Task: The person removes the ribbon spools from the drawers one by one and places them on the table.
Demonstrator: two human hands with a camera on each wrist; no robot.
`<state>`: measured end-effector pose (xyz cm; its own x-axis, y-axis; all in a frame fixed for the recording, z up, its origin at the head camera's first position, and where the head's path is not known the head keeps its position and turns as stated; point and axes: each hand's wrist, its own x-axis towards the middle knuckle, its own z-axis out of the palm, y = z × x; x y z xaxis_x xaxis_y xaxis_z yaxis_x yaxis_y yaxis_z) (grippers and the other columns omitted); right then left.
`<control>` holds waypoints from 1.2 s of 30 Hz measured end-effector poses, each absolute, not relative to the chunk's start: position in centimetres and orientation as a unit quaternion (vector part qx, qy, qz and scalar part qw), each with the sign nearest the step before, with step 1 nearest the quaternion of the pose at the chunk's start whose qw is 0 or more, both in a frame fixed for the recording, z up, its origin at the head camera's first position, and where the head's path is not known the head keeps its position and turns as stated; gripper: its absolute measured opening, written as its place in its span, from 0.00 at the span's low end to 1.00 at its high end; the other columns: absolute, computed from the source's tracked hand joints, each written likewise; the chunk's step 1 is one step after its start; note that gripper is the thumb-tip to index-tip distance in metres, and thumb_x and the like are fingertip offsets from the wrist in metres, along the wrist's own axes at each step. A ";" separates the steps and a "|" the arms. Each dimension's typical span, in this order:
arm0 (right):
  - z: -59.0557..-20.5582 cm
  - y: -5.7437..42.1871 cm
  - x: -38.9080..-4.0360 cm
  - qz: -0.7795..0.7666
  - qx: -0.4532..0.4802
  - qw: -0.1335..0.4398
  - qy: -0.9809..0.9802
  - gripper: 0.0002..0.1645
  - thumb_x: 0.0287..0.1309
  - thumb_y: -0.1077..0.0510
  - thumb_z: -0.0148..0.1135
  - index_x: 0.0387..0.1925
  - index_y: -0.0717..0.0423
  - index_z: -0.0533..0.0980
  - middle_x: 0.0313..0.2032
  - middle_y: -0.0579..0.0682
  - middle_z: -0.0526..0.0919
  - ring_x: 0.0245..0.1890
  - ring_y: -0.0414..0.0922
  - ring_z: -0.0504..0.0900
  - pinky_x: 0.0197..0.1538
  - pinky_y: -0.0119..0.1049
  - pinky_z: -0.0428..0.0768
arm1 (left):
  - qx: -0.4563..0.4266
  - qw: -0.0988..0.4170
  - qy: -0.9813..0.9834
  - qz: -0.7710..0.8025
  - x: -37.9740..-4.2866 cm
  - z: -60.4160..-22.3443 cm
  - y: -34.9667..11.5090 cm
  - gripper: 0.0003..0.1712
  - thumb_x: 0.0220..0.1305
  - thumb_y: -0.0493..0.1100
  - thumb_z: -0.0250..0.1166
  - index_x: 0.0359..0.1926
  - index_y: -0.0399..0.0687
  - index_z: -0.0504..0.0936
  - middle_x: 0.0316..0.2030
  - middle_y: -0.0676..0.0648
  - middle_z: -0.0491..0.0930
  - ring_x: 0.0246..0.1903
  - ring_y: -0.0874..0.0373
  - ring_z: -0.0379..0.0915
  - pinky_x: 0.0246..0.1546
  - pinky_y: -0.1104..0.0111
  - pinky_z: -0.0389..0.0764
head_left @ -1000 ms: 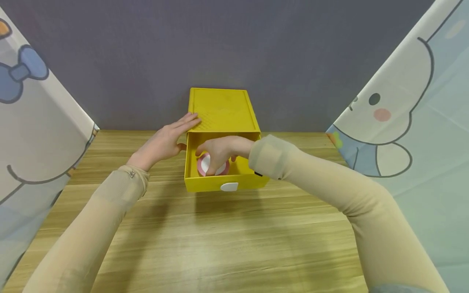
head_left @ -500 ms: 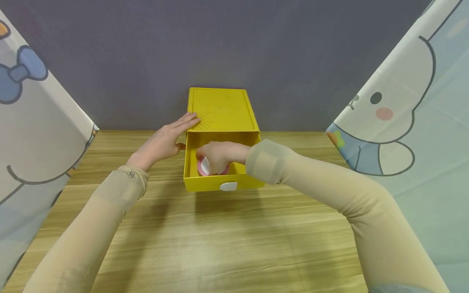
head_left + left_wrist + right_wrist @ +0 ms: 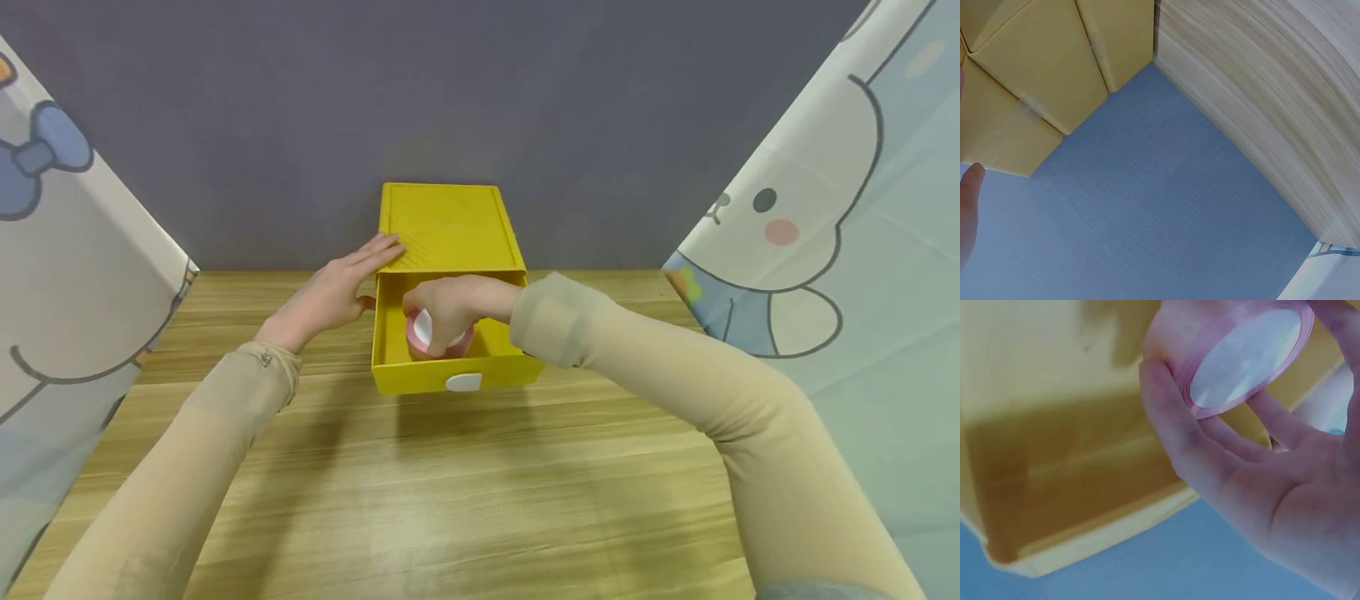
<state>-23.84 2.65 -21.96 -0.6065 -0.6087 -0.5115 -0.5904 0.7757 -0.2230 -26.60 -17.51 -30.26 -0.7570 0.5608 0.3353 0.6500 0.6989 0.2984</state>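
A yellow box [image 3: 453, 221] stands against the back wall with its drawer [image 3: 420, 377] pulled out towards me. My left hand [image 3: 330, 290] rests its straight fingers on the box's left top edge, thumb beside the left side. Inside the drawer, my right hand [image 3: 450, 307] holds a pink ribbon roll [image 3: 421, 327] with a white centre. The right wrist view shows the thumb and fingers curled about the roll's rim [image 3: 1244, 359], its flat face tilted. Part of the roll is hidden under the hand in the head view.
A white tab handle [image 3: 463, 382] sits on the drawer front. The wooden table [image 3: 450, 492] stretches towards me. A dark grey wall [image 3: 450, 92] rises behind the box, and cartoon-printed sheets [image 3: 810, 225] border both sides.
My right fingers have closed on the pink ribbon roll, which now sits slightly higher with more of its side showing. The left hand stays on the box.
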 end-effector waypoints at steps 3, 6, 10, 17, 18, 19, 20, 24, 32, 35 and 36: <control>-21.1 3.0 -24.0 -0.017 -0.351 0.286 0.892 0.37 0.49 0.54 0.69 0.61 0.53 0.67 0.54 0.49 0.75 0.50 0.46 0.74 0.51 0.34 0.81 | -0.326 0.111 -0.917 -0.204 -26.7 -30.2 -17.7 0.49 0.49 0.19 0.63 0.72 0.46 0.60 0.75 0.45 0.53 0.74 0.46 0.48 0.61 0.49 0.74; -20.3 3.6 -23.9 -0.023 -0.362 0.282 0.888 0.38 0.49 0.54 0.69 0.62 0.55 0.67 0.55 0.50 0.74 0.51 0.46 0.74 0.52 0.35 0.81 | -0.323 0.109 -0.918 -0.204 -26.7 -30.2 -17.7 0.49 0.49 0.19 0.63 0.72 0.46 0.60 0.75 0.45 0.53 0.74 0.46 0.48 0.62 0.49 0.72; -19.2 4.9 -23.6 -0.049 -0.351 0.281 0.892 0.39 0.47 0.56 0.69 0.63 0.54 0.66 0.56 0.49 0.73 0.52 0.46 0.73 0.52 0.35 0.80 | -0.327 0.105 -0.917 -0.203 -26.7 -30.3 -17.7 0.49 0.50 0.20 0.64 0.72 0.46 0.59 0.75 0.45 0.52 0.74 0.46 0.47 0.61 0.49 0.74; -17.6 7.5 -23.2 -0.113 -0.332 0.266 0.898 0.37 0.47 0.57 0.70 0.61 0.51 0.67 0.54 0.48 0.74 0.50 0.48 0.73 0.49 0.37 0.80 | -0.333 0.113 -0.916 -0.195 -26.8 -30.3 -17.7 0.49 0.50 0.19 0.64 0.72 0.46 0.59 0.75 0.44 0.53 0.74 0.45 0.48 0.59 0.50 0.75; -17.5 7.9 -23.2 -0.121 -0.326 0.265 0.899 0.38 0.47 0.57 0.70 0.61 0.51 0.67 0.54 0.48 0.74 0.50 0.48 0.73 0.49 0.37 0.80 | -0.333 0.113 -0.916 -0.194 -26.8 -30.3 -17.7 0.49 0.50 0.20 0.64 0.72 0.46 0.59 0.75 0.44 0.53 0.74 0.45 0.48 0.59 0.50 0.75; -17.3 8.2 -23.2 -0.129 -0.320 0.264 0.901 0.39 0.47 0.57 0.71 0.62 0.50 0.67 0.54 0.48 0.74 0.50 0.48 0.73 0.49 0.37 0.81 | -0.333 0.112 -0.916 -0.193 -26.8 -30.2 -17.8 0.49 0.50 0.20 0.64 0.72 0.46 0.59 0.75 0.44 0.52 0.74 0.45 0.48 0.58 0.50 0.76; -17.2 8.5 -23.2 -0.135 -0.314 0.262 0.903 0.40 0.47 0.56 0.71 0.63 0.50 0.67 0.55 0.48 0.74 0.50 0.48 0.73 0.49 0.38 0.81 | -0.333 0.112 -0.916 -0.194 -26.8 -30.2 -17.8 0.49 0.50 0.20 0.64 0.72 0.46 0.59 0.75 0.44 0.52 0.74 0.45 0.48 0.58 0.50 0.76; -16.6 9.8 -23.4 -0.145 -0.293 0.241 0.914 0.44 0.46 0.55 0.70 0.66 0.49 0.65 0.56 0.49 0.74 0.50 0.49 0.73 0.49 0.39 0.81 | -0.334 0.110 -0.916 -0.195 -26.8 -30.2 -17.8 0.49 0.50 0.19 0.63 0.72 0.45 0.59 0.75 0.43 0.52 0.74 0.44 0.48 0.55 0.51 0.79; -16.5 13.2 -24.6 -0.172 -0.257 0.202 0.929 0.42 0.48 0.55 0.68 0.66 0.51 0.63 0.57 0.52 0.73 0.51 0.51 0.72 0.49 0.41 0.79 | -0.335 0.104 -0.917 -0.191 -26.7 -30.1 -17.7 0.49 0.50 0.19 0.62 0.73 0.45 0.58 0.75 0.43 0.52 0.74 0.44 0.48 0.53 0.52 0.80; -16.7 14.3 -25.2 -0.176 -0.238 0.199 0.934 0.40 0.51 0.54 0.67 0.65 0.52 0.64 0.58 0.53 0.72 0.52 0.51 0.71 0.49 0.41 0.78 | -0.334 0.107 -0.917 -0.189 -26.7 -30.1 -17.7 0.49 0.50 0.18 0.62 0.73 0.45 0.58 0.75 0.43 0.52 0.74 0.45 0.48 0.53 0.52 0.80; -16.8 14.6 -25.3 -0.178 -0.234 0.198 0.935 0.39 0.51 0.55 0.67 0.65 0.53 0.64 0.57 0.53 0.72 0.52 0.52 0.71 0.49 0.41 0.78 | -0.333 0.107 -0.917 -0.189 -26.6 -30.1 -17.8 0.49 0.50 0.18 0.62 0.72 0.45 0.58 0.75 0.43 0.52 0.74 0.45 0.48 0.53 0.52 0.80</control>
